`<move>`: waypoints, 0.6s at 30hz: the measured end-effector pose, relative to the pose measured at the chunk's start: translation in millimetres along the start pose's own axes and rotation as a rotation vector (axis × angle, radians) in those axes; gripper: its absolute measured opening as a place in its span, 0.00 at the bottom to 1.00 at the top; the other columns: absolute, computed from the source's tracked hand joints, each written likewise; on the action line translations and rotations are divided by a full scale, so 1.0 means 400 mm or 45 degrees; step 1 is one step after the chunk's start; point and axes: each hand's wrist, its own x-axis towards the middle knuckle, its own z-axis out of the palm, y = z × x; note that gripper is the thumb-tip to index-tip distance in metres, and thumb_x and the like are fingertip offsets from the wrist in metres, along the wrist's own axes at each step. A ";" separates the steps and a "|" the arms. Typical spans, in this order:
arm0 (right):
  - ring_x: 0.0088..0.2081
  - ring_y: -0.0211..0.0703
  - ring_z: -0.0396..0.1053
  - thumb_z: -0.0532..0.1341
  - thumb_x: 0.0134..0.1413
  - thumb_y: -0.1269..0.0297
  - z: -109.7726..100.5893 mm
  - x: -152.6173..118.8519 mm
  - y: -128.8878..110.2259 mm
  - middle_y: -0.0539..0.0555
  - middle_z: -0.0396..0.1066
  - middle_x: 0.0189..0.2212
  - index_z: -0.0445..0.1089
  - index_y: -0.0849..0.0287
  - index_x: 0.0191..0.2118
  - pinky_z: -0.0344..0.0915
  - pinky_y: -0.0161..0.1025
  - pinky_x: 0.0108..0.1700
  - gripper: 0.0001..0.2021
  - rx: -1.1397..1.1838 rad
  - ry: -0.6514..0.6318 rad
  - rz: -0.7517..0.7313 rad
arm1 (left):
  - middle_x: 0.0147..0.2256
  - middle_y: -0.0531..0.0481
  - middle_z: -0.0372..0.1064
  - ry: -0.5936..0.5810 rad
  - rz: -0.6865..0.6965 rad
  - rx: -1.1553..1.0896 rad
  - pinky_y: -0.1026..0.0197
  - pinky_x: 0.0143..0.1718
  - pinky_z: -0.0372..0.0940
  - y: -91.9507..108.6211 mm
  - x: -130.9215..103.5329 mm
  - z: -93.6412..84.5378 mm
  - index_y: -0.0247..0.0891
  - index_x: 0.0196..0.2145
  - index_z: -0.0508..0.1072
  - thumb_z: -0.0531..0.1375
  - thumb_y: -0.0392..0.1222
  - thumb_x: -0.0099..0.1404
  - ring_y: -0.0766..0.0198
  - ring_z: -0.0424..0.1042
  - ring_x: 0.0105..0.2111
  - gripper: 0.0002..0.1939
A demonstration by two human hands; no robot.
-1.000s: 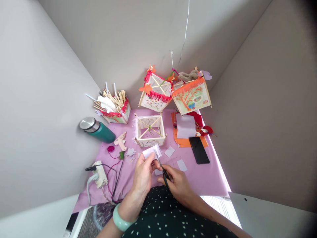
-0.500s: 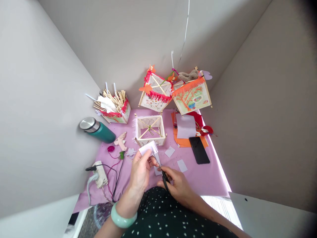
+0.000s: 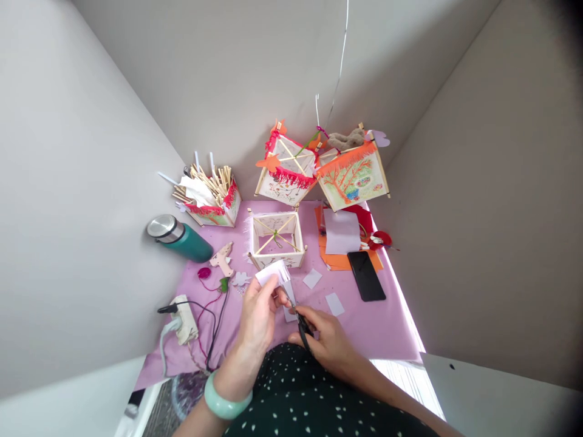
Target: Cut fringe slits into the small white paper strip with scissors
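My left hand [image 3: 259, 312] is closed on a folded piece of pale lilac paper [image 3: 272, 273] whose right edge is cut into thin strips. Black-handled scissors [image 3: 303, 331] are in my right hand [image 3: 327, 341], with the blades pointing up and left at the strips beside my left fingertips. Under the hands, a pale paper piece [image 3: 290, 296] lies on the pink cloth. Two small paper pieces, one squarish [image 3: 312, 278] and one oblong [image 3: 334, 304], rest to the right. Just beyond the held paper stands a square stick-framed lantern [image 3: 276, 240].
Decorated lanterns [image 3: 289, 167] [image 3: 355, 176] are at the back, near a hanging wire. On the left are a stick-filled box [image 3: 212, 212], teal bottle [image 3: 186, 240], glue gun [image 3: 222, 260] and power strip [image 3: 186, 321] with cables. A phone [image 3: 367, 276] and coloured paper [image 3: 341, 230] lie right.
The strips at the paper's cut edge sit slightly differently, and the scissors' handles have shifted slightly. My hands are in nearly the same place.
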 end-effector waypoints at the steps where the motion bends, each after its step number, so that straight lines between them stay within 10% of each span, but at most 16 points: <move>1: 0.29 0.39 0.63 0.63 0.55 0.59 0.000 0.001 -0.001 0.51 0.69 0.28 0.72 0.62 0.48 0.58 0.35 0.34 0.17 0.004 0.005 -0.001 | 0.19 0.57 0.65 -0.014 -0.003 0.004 0.65 0.24 0.61 -0.001 -0.001 -0.001 0.35 0.35 0.68 0.66 0.42 0.56 0.70 0.64 0.18 0.12; 18: 0.28 0.39 0.63 0.59 0.60 0.56 0.005 0.005 0.002 0.51 0.69 0.27 0.72 0.61 0.49 0.58 0.34 0.32 0.17 -0.032 0.067 -0.034 | 0.17 0.56 0.65 -0.080 -0.022 0.010 0.63 0.26 0.64 -0.013 -0.005 -0.004 0.34 0.37 0.68 0.63 0.43 0.59 0.67 0.65 0.20 0.11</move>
